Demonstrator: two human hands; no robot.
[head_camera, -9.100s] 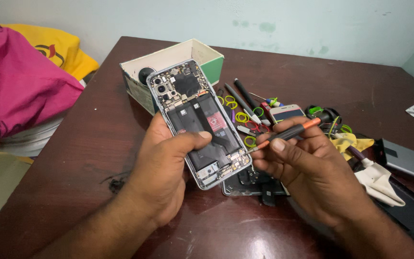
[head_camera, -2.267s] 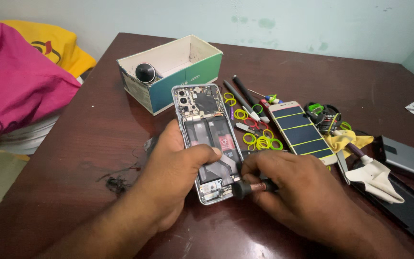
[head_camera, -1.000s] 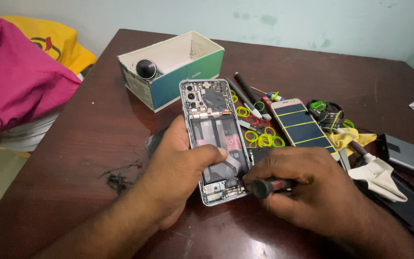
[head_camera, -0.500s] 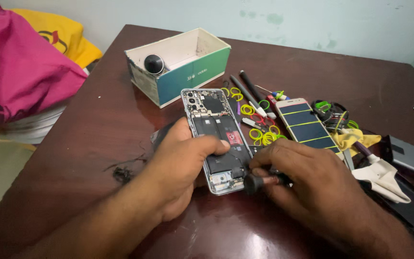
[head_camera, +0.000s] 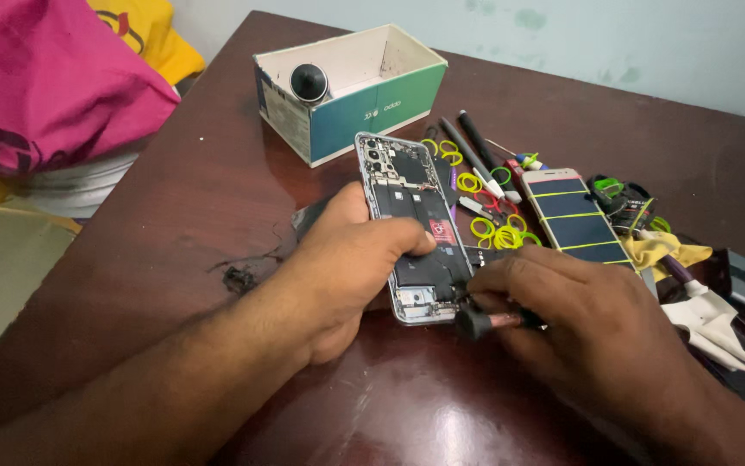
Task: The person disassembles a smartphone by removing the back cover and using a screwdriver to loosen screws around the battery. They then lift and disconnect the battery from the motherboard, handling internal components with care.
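Lying at frame centre on the dark brown wooden table, the opened grey smartphone with exposed circuit boards looks light, stiff and fragile, best held by its edges; left hand grip pinches it, right hand grip pinches a black-tipped screwdriver.

Opened phone now flat on table

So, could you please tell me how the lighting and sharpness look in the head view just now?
Head view: soft, even light; a pale sheen on the dark brown wooden table near the bottom edge; the opened grey phone with exposed boards is sharp, while the left hand and right hand look slightly soft; shadows under them are faint.
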